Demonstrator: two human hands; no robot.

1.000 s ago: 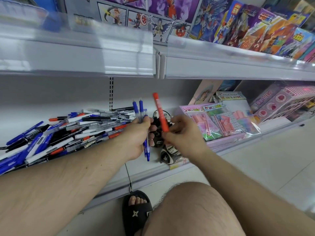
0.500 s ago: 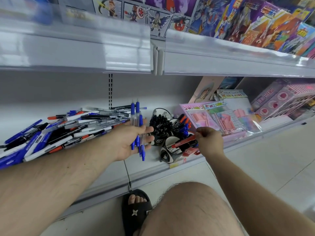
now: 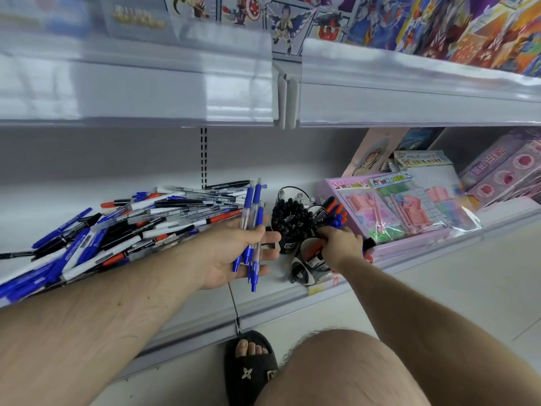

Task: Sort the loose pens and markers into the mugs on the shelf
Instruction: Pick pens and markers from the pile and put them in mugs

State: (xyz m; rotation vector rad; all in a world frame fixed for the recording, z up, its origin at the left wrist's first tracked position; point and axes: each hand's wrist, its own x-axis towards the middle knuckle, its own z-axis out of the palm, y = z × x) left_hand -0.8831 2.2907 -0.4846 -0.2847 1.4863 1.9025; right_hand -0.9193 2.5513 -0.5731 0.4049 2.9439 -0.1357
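Loose pens (image 3: 117, 230) heaped on the left of the white shelf (image 3: 52, 194), blue, black, white and red-tipped barrels lying crosswise over one another. Just right of the heap, a few blue pens (image 3: 251, 230) laid across the upturned palm of the left hand (image 3: 234, 253), caps pointing to the back of the shelf, tips hanging past the heel of the palm; thumb curled lightly over the barrels, fingers nearly straight beneath them. Right of that hand, three mugs close together: a black mug (image 3: 288, 222) crammed with black-capped pens, a rear mug (image 3: 332, 212) holding red and blue caps, and a white mug (image 3: 307, 262) at the shelf's front edge. Right hand (image 3: 341, 244) down over the white mug, fingers curled round a red marker (image 3: 311, 249) whose end sits in the mug's mouth. Rear mug just behind the knuckles, touching or not cannot be told. Right of the mugs, a pink box (image 3: 395, 218) of plastic-wrapped stationery packs, further pink boxes (image 3: 503, 168) beyond. Overhead, an upper shelf (image 3: 409, 95) lined with bright toy cartons (image 3: 439, 27). Below the shelf edge, pale floor tiles (image 3: 468, 288), a bare knee (image 3: 345, 367) and a black sandal (image 3: 248, 364).
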